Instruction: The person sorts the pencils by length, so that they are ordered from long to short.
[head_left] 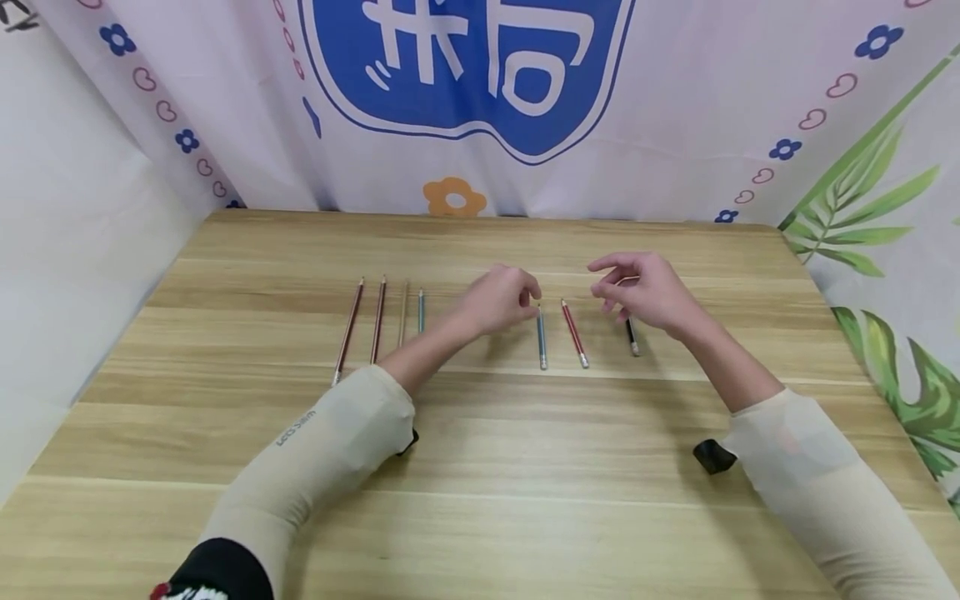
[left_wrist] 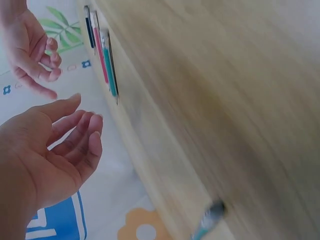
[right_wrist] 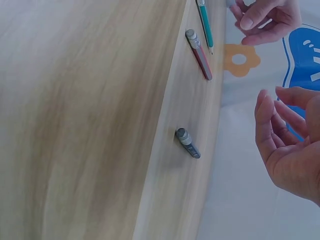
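1. Two bare hands, both above the table, near the centre of the head view. Left hand (head_left: pixel 498 300): fingers loosely bent, thumb apart from the fingertips. Right hand (head_left: pixel 648 292), right of centre: fingers gently curved, forefinger straighter, a gap between thumb and forefinger.
2. Nearest the left hand: a short teal pencil with a pale eraser end (head_left: pixel 542 340), just below its fingertips; hand and pencil apart in the left wrist view.
3. Between the hands, slightly lower: a short red pencil (head_left: pixel 575 335), tilted, eraser toward the bottom of the frame.
4. Under the right hand: a short black pencil (head_left: pixel 633 340), its upper part hidden in the head view.
5. Left of centre, a row: two long dark-red pencils (head_left: pixel 378 321), a slim tan pencil (head_left: pixel 403 312), a second teal pencil (head_left: pixel 422 310). Left forearm covers some lower ends.
6. Beige sleeves (head_left: pixel 322 450) at lower left and lower right.
7. Beneath all, a wood-grain table (head_left: pixel 562 500); top of frame, a white printed curtain (head_left: pixel 697 100) with a blue emblem (head_left: pixel 420 104).
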